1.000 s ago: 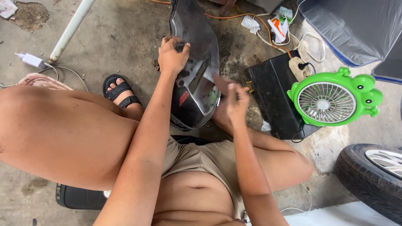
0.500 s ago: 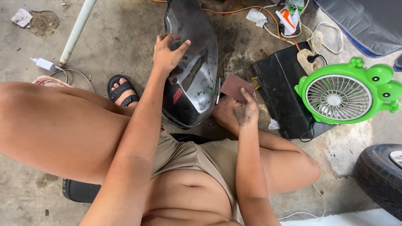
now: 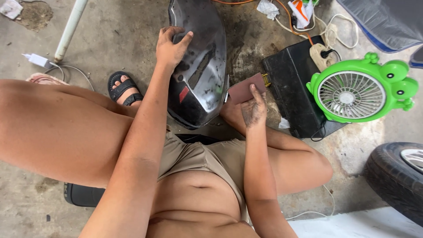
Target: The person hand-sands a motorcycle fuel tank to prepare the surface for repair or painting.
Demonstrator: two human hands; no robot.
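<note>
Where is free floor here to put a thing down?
Bare concrete lies between the white pipe and the black panel, above the sandal. Another patch lies below the green fan, left of the tyre. The top right is crowded: black case, cables, power strip.
</note>
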